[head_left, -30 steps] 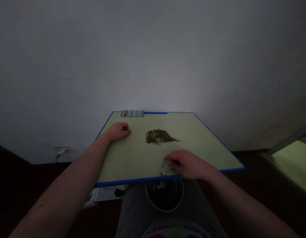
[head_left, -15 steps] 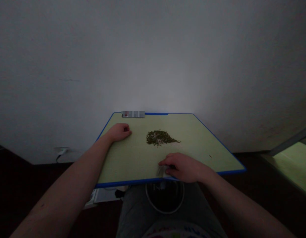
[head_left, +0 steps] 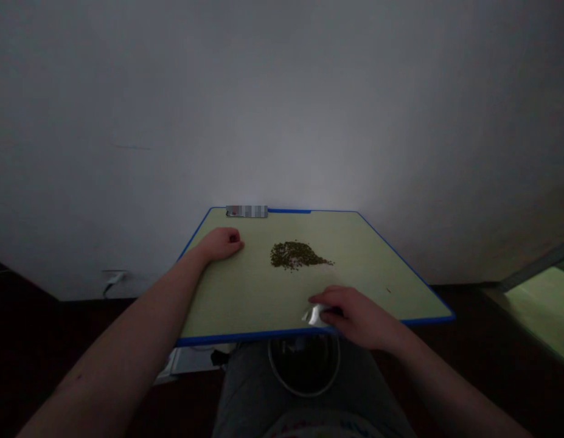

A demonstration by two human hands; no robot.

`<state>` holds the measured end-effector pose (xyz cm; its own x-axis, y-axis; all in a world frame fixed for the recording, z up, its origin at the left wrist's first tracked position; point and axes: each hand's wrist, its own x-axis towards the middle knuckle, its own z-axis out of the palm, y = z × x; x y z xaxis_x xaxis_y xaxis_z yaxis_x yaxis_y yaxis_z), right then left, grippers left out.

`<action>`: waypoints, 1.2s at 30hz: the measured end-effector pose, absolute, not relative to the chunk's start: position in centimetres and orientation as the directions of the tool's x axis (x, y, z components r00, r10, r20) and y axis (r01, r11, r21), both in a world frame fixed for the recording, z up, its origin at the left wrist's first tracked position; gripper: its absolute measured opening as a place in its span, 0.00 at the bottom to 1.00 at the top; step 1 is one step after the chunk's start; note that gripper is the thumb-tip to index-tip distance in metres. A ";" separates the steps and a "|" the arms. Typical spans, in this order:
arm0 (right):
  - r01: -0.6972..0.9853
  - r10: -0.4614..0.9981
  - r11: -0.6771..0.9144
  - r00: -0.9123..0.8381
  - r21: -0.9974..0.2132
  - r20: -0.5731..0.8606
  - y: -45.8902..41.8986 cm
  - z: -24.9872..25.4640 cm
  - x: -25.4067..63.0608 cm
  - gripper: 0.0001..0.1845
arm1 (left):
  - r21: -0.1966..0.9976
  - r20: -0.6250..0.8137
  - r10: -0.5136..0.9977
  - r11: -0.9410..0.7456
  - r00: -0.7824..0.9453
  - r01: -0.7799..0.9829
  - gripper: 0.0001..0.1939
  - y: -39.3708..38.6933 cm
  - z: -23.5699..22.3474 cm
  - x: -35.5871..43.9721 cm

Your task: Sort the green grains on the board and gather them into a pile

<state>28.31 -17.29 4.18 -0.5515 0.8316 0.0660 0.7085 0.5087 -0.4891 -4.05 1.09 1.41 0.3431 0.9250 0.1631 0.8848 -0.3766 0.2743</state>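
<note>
A bare grey-white wall [head_left: 282,109] rises behind everything, above a dark floor [head_left: 26,316], and a flat pale green cutting board with a thin blue rim [head_left: 245,292] fills the lower middle of the view. Near the board's front edge, a small crumpled scrap of silver foil or film [head_left: 314,315] pokes out from the right hand [head_left: 357,316], whose grip is closed on it, fingers over the top. The scrap looks feather-light and soft, likely to crease or tear easily, so a pinch on its thicker folded part seems safest. The left hand [head_left: 221,243] rests on the board's far left area, its fingers curled; I cannot tell whether it grasps anything. At the middle of the board lies a low heap of tiny dark green seeds [head_left: 294,255], probably hard, slippery and quick to scatter, so they would handle better by sweeping than by picking. A pixelated strip [head_left: 246,211] sits on the board's far edge, and a dark round bowl with a pale rim [head_left: 304,365] lies just below its front edge, above grey trousers [head_left: 245,407].
</note>
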 end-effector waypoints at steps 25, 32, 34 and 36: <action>0.912 0.896 0.405 -0.409 0.058 0.173 -15.7 2.1 21.9 0.09 | 0.249 0.172 0.916 -0.397 0.363 0.883 0.15 1.4 1.2 -4.3; 0.934 0.920 0.350 -0.358 0.076 0.159 -15.3 1.8 22.8 0.12 | 0.251 0.177 0.915 -0.399 0.364 0.882 0.15 1.3 1.3 -4.2; 0.939 0.925 0.331 -0.342 0.088 0.166 -15.1 1.7 23.3 0.13 | 0.247 0.174 0.917 -0.393 0.359 0.886 0.15 1.2 1.4 -4.1; 0.951 0.936 0.294 -0.307 0.093 0.174 -15.0 1.7 23.8 0.14 | 0.241 0.170 0.920 -0.385 0.352 0.891 0.15 1.2 1.5 -4.1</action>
<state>23.76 -14.98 1.68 -0.3066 0.9357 0.1744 0.9512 0.2942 0.0934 -4.06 1.20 1.50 0.3523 0.9204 0.1695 0.8908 -0.3854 0.2409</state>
